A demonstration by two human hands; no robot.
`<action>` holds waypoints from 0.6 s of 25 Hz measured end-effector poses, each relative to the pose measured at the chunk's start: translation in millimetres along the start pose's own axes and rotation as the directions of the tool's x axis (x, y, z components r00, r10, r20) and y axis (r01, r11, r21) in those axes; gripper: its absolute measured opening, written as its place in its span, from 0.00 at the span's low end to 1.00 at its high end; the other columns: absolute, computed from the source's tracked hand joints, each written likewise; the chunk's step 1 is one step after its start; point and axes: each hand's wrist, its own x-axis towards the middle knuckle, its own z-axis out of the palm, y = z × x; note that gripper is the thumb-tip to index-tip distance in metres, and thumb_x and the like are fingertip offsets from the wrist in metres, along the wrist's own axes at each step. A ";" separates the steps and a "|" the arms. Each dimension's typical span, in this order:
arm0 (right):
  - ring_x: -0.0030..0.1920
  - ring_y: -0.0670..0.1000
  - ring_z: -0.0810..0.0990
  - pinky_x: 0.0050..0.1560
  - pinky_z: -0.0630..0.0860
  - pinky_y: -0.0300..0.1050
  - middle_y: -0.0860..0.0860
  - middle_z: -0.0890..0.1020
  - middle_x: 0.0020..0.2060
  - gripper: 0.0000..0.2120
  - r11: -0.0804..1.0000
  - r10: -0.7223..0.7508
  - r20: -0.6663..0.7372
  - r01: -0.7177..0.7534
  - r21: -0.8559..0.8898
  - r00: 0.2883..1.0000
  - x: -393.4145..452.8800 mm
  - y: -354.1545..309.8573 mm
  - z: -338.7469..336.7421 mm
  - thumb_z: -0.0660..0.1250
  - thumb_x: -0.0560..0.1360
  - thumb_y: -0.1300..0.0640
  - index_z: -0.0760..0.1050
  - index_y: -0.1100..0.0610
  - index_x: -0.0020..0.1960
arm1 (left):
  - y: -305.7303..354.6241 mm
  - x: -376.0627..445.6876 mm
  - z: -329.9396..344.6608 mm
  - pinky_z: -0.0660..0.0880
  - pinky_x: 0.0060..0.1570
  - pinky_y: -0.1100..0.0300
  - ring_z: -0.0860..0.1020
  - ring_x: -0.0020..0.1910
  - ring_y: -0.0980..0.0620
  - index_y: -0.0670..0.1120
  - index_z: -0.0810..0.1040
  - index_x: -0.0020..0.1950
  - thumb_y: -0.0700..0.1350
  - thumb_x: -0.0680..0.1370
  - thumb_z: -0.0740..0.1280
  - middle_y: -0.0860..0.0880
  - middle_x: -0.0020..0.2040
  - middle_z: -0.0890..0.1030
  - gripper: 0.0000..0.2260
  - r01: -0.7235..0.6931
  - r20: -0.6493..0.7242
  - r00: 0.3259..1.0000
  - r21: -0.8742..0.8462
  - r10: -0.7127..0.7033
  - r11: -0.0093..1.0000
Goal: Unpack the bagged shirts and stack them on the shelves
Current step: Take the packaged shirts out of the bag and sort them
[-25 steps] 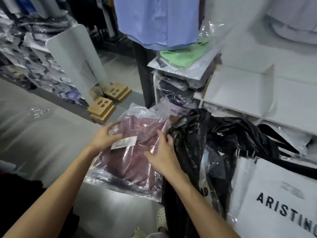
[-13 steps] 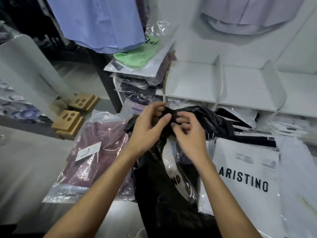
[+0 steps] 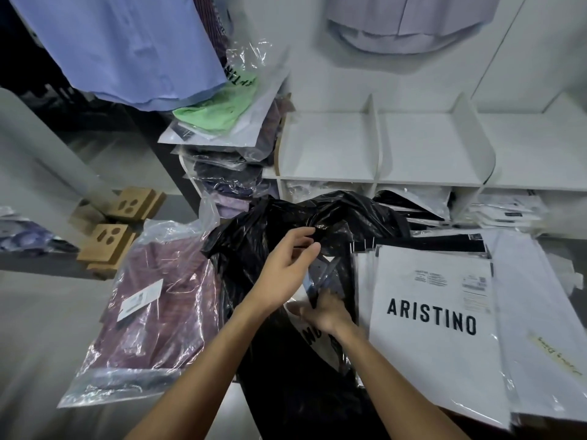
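Both hands are working at the big crinkly black plastic bag (image 3: 254, 246) sitting dead centre. The left hand (image 3: 287, 271) is up near the bag's mouth, thumb and fingers curled, pinching a fold of the black plastic at around 1 o'clock from its palm. The right hand (image 3: 324, 312) sits just below it, fingers curled round the edge of a clear-wrapped dark shirt packet (image 3: 320, 277) poking out of the bag.

At 9 o'clock from the hands, the maroon shirt in a clear plastic bag with a white label (image 3: 152, 312) lies flat on the grey floor (image 3: 38, 328), touching the black bag's side. At 3 o'clock there's a pile of white "ARISTINO" flat packets (image 3: 435, 319), fanned out a bit.

Up at 12 o'clock is the white shelf unit with upright dividers (image 3: 374, 144), and the lower cubbies have some bagged shirts stuffed in. At 11 o'clock, a leaning stack of bagged shirts with a green one on top (image 3: 219, 115) sits just beside the shelf's left end. A light blue shirt (image 3: 120, 46) hangs over that stack. Two brown cardboard pieces with cut-out holes (image 3: 124, 223) sit at 10 o'clock, well apart from the hands.
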 end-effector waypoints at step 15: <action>0.56 0.45 0.81 0.60 0.75 0.45 0.42 0.84 0.50 0.07 0.909 -0.178 0.043 0.148 0.390 0.983 -25.1 -3.0 -43.7 0.70 0.79 0.45 0.77 0.45 0.53 | -19.6 7.9 9.6 0.70 0.68 0.60 0.74 0.67 0.56 0.54 0.76 0.69 0.53 0.82 0.66 0.51 0.67 0.75 0.15 0.198 0.042 0.978 0.122 -0.204 0.973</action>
